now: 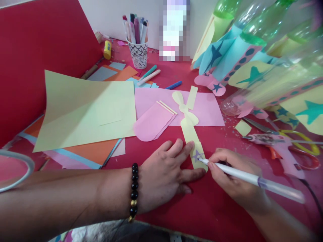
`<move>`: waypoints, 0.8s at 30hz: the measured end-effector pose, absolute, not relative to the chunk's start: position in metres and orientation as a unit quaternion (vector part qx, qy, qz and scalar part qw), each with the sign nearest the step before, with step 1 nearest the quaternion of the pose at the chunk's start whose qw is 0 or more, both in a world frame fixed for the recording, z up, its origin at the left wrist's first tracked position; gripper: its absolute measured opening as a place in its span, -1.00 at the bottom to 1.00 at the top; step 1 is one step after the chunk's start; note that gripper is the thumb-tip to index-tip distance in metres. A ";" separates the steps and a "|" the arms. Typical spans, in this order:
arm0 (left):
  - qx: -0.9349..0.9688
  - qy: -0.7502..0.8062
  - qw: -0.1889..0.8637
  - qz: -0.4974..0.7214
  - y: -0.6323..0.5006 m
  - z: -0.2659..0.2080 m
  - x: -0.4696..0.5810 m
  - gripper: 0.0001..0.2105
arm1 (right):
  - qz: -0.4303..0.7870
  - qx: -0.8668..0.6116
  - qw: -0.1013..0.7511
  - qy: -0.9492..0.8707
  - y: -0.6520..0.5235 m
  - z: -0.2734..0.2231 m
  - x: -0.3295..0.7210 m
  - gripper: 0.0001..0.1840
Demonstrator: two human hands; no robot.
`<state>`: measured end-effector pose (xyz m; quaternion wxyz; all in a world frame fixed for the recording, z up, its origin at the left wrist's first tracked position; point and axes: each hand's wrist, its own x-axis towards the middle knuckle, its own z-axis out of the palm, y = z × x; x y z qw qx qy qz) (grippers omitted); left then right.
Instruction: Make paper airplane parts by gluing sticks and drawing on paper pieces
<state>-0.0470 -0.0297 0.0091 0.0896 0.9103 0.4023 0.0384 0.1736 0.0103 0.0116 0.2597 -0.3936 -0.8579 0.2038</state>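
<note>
A pale yellow paper strip (189,135) with a rounded end lies on the red table. My left hand (166,168) is spread flat beside it, fingertips pressing its edges, a black bead bracelet at the wrist. Between the fingers of my right hand (234,178) is a white marker (237,172), its tip touching a purple star (198,155) drawn on the strip. Just above lie yellow paper cutouts (185,109), partly over a pink sheet (209,109). Pink rounded pieces (153,122) are stacked to their left.
A large yellow sheet (88,111) covers coloured papers at left. Behind stands a cup of markers (138,53); loose markers (148,75) and a glue stick (107,49) lie nearby. At right are decorated plastic bottles (254,43), a pink glue gun (280,144) and yellow-handled scissors (300,137).
</note>
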 end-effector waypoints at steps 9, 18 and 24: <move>0.910 0.403 0.087 0.039 -0.030 0.008 -0.047 -0.53 | 0.181 -0.420 0.261 -0.850 0.011 0.010 0.174 -0.92; 0.912 0.401 0.084 0.035 -0.029 0.009 -0.047 -0.52 | 0.186 -0.415 0.268 -0.849 0.011 0.014 0.168 -0.91; 0.915 0.395 0.082 0.027 -0.029 0.011 -0.047 -0.51 | 0.202 -0.400 0.267 -0.853 0.011 0.014 0.168 -0.91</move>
